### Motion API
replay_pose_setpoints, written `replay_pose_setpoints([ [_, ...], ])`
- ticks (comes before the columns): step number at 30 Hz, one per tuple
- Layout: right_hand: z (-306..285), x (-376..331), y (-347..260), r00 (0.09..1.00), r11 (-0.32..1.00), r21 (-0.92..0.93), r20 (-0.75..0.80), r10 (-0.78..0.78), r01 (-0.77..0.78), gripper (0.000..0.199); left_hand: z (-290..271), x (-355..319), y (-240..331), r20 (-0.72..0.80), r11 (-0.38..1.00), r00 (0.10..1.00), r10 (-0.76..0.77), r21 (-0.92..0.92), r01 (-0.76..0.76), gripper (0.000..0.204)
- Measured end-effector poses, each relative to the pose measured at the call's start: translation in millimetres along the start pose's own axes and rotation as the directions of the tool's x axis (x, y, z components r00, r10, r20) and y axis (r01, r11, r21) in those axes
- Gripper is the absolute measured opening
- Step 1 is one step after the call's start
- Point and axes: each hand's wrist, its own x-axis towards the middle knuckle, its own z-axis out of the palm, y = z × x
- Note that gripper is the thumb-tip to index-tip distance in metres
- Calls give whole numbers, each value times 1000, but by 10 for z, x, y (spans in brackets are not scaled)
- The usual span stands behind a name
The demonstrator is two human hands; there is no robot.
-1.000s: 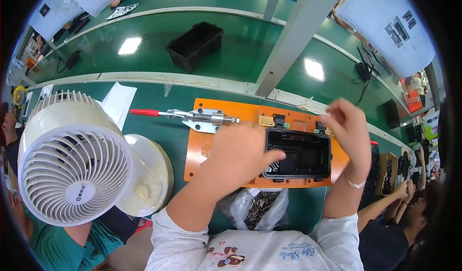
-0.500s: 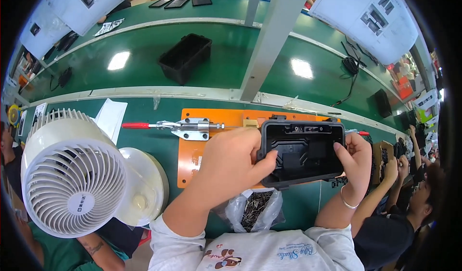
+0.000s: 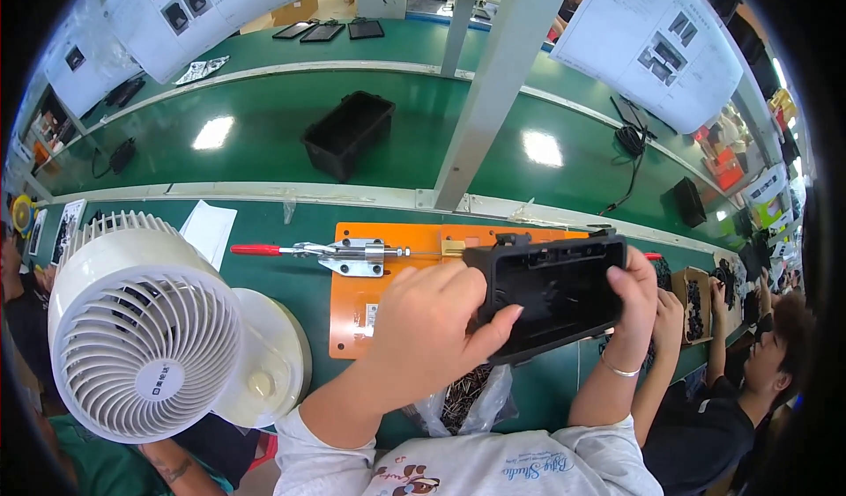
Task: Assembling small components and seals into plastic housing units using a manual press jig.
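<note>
I hold a black rectangular plastic housing [image 3: 555, 293] up in front of me, its hollow side facing me. My left hand [image 3: 432, 329] grips its left end, thumb across the front. My right hand [image 3: 636, 298] grips its right end. Beneath it lies an orange fixture plate [image 3: 352, 311] on the green bench, with a metal toggle clamp [image 3: 348, 254] that has a red handle [image 3: 256, 249]. A clear bag of small dark pins [image 3: 467, 399] lies at the bench edge by my chest.
A white desk fan [image 3: 145, 337] stands at my left. A black open box [image 3: 348, 133] sits on the green conveyor behind a grey upright post [image 3: 493, 82]. Another person [image 3: 758, 381] works at my right, near boxes of small black parts [image 3: 692, 302]. White paper [image 3: 210, 230] lies by the fan.
I have lifted the black housing off the orange plate and raised it toward me, tilting its open side to my face. Both hands stay on its ends.
</note>
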Motion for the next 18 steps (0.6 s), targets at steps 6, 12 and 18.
replay_pose_setpoints([
  [6,-92,750,-42,884,991,84,-447,134,-108,18,-19,-54,66,229,999,973,8,-32,-1,31],
  [12,-856,1678,643,849,897,16,-316,424,-442,14,-45,-60,168,352,981,921,167,-151,-121,34],
  [18,-366,1573,508,844,866,164,-197,498,-473,29,-52,-37,85,335,991,933,134,-40,-128,34],
])
